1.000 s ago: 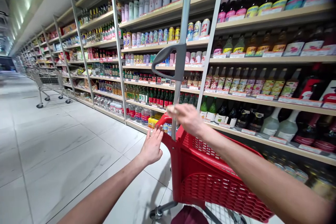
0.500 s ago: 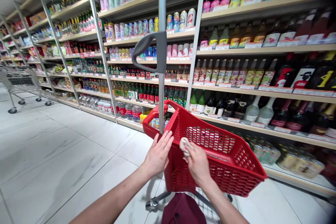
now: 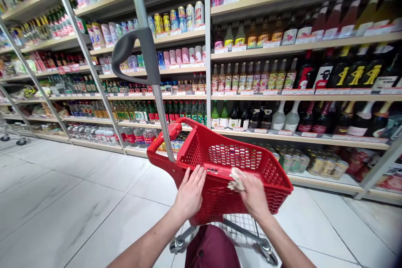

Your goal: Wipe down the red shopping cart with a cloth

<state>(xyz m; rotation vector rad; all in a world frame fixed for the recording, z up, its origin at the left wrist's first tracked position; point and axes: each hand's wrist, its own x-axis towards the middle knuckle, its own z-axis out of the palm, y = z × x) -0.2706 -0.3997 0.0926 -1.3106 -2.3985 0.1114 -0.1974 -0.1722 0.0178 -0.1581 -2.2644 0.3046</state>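
A red plastic shopping basket (image 3: 251, 163) sits on a wheeled metal frame in front of me, with a tall grey pull handle (image 3: 143, 56) rising from its near left corner. My left hand (image 3: 190, 194) lies flat against the basket's near wall, fingers stretched out. My right hand (image 3: 253, 192) is closed on a small whitish wad, apparently a cloth (image 3: 236, 180), pressed to the basket's near rim. The basket looks to hold nothing.
Long shelves (image 3: 282, 50) of bottles and cans run along the aisle behind the basket, with jars on the lowest shelf (image 3: 317, 165). White tiled floor (image 3: 63, 201) stretches to the left. A dark red garment (image 3: 209, 249) shows at the bottom edge.
My right hand came down from the grey handle pole to the basket's near rim with the whitish wad. My view swung right, so the far trolleys left the picture.
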